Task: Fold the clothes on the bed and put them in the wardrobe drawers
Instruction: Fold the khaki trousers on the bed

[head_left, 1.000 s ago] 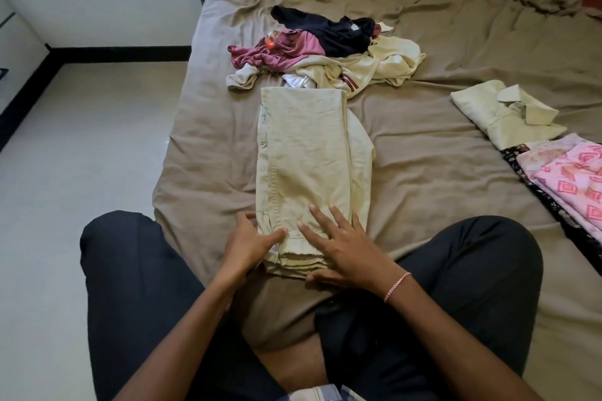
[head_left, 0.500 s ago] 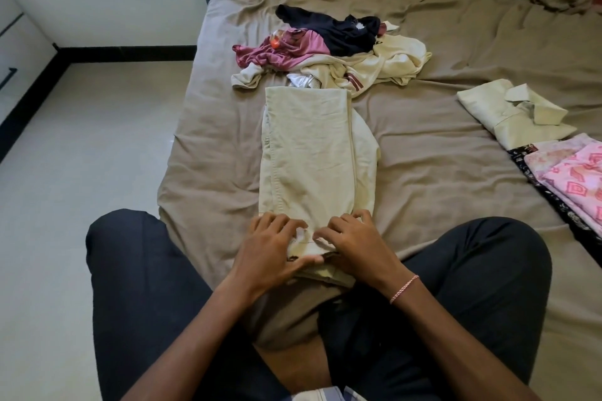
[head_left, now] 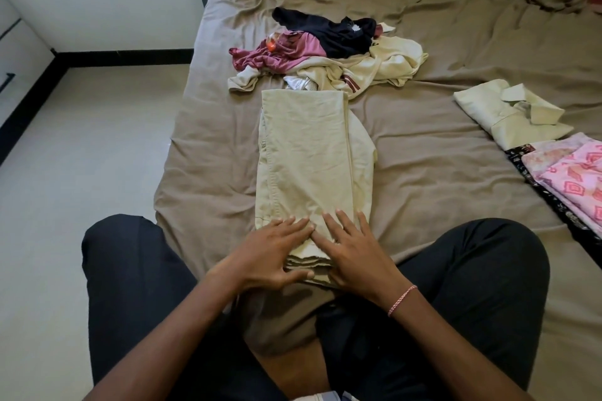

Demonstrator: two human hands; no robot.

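Beige trousers (head_left: 306,153) lie folded lengthwise in a long strip on the brown bed sheet (head_left: 439,179), running away from me. My left hand (head_left: 270,254) and my right hand (head_left: 355,251) rest flat with fingers spread on the strip's near end, side by side, pressing the layered hem. Beyond the trousers lies an unfolded heap: a dark navy garment (head_left: 335,31), a maroon garment (head_left: 283,54) and a cream garment (head_left: 381,68).
At the right sit a folded pale green shirt (head_left: 501,114) and a stack of pink patterned clothes (head_left: 573,179) over a dark floral one. My dark-trousered knees flank the near bed edge. Tiled floor (head_left: 88,156) and white drawer fronts (head_left: 16,52) lie to the left.
Half a second ago both hands were curled on the trousers' near hem; now the fingers are stretched out flat on the cloth. The trousers have not shifted.
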